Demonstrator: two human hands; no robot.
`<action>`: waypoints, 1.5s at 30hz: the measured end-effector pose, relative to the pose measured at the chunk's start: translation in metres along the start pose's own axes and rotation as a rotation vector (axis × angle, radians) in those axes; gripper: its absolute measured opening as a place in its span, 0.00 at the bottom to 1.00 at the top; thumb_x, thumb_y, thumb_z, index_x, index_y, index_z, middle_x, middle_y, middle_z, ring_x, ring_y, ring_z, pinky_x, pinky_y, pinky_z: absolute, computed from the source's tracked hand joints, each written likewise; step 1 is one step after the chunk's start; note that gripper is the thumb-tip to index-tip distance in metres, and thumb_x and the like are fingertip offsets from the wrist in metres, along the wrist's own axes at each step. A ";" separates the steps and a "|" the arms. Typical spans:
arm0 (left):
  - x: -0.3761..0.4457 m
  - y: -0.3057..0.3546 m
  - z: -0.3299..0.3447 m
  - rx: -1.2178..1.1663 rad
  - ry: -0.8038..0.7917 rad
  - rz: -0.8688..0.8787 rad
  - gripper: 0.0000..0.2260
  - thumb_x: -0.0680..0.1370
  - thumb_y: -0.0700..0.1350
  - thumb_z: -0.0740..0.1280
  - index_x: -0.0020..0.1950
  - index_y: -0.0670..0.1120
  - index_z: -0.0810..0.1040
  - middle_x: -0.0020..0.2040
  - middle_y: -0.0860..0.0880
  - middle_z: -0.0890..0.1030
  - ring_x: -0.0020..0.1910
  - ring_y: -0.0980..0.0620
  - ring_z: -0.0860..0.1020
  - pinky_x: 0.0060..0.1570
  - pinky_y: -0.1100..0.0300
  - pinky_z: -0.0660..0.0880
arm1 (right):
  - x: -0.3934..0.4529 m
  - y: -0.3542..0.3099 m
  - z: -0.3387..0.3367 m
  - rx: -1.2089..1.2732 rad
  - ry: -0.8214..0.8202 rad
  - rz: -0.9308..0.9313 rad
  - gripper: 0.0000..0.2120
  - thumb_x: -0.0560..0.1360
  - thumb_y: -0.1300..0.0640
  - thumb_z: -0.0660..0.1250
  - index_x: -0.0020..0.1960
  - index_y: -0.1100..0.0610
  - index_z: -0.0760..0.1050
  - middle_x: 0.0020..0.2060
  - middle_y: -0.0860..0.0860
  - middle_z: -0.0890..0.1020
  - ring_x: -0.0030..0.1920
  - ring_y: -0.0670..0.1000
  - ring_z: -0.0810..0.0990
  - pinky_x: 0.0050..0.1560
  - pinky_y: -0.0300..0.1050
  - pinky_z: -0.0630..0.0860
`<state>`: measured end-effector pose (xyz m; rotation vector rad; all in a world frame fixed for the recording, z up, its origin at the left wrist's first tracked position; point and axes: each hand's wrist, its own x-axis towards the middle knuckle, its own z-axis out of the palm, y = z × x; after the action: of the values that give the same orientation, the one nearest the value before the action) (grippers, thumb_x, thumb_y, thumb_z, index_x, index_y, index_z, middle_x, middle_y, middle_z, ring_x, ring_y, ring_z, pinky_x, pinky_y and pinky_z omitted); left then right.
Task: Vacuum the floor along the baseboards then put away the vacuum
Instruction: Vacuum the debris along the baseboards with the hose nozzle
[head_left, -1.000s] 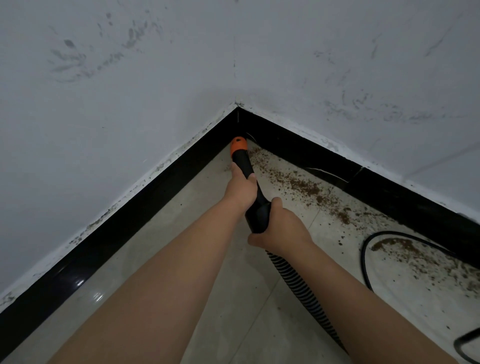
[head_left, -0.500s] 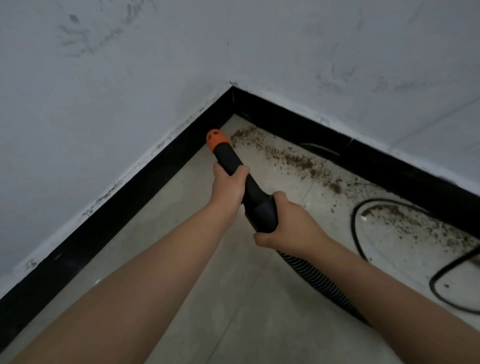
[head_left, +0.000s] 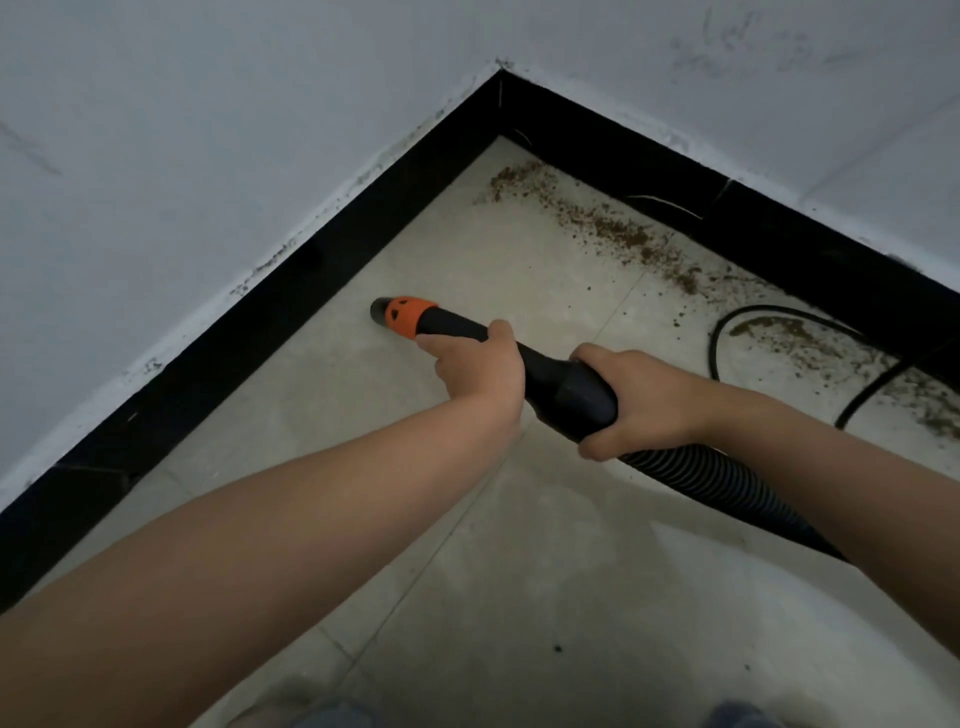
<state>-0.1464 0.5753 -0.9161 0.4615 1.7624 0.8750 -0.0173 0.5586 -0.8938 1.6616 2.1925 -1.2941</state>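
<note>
Room corner: tiled floor (head_left: 519, 545), black baseboard (head_left: 291, 312).

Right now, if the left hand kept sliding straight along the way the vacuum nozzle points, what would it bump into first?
Probably the black baseboard under the left wall. The left hand grips the vacuum nozzle, whose orange tip aims left at it over bare floor; how close the tip is stays unclear.

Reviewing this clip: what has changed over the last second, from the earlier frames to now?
The vacuum nozzle has swung out of the corner toward the left baseboard, its orange tip now pointing left. Both hands went with it. Unchanged: the left hand grips the nozzle in front, the right hand behind it at the hose; the brown debris along the right baseboard remains.
</note>
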 end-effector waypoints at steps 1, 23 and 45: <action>-0.003 -0.004 -0.002 0.020 0.005 -0.001 0.33 0.79 0.46 0.60 0.77 0.46 0.43 0.70 0.43 0.67 0.64 0.44 0.71 0.61 0.56 0.67 | -0.003 0.000 0.001 -0.013 -0.015 -0.006 0.23 0.65 0.55 0.75 0.52 0.56 0.66 0.40 0.48 0.75 0.38 0.45 0.75 0.36 0.40 0.72; 0.089 0.065 0.014 0.086 -0.389 0.036 0.28 0.80 0.42 0.59 0.76 0.50 0.48 0.66 0.42 0.68 0.55 0.43 0.72 0.51 0.51 0.72 | 0.071 -0.018 0.005 0.087 0.287 0.170 0.24 0.66 0.50 0.72 0.50 0.54 0.59 0.38 0.48 0.70 0.34 0.47 0.72 0.29 0.42 0.68; -0.010 -0.011 -0.047 0.056 0.105 0.016 0.30 0.82 0.45 0.55 0.77 0.45 0.39 0.71 0.44 0.65 0.66 0.46 0.69 0.63 0.60 0.63 | 0.023 -0.026 0.021 -0.134 -0.234 -0.132 0.27 0.65 0.52 0.75 0.55 0.55 0.62 0.44 0.51 0.74 0.42 0.51 0.76 0.40 0.46 0.75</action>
<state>-0.1851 0.5454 -0.9098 0.4740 1.8856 0.8764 -0.0560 0.5606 -0.9049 1.2681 2.2226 -1.2673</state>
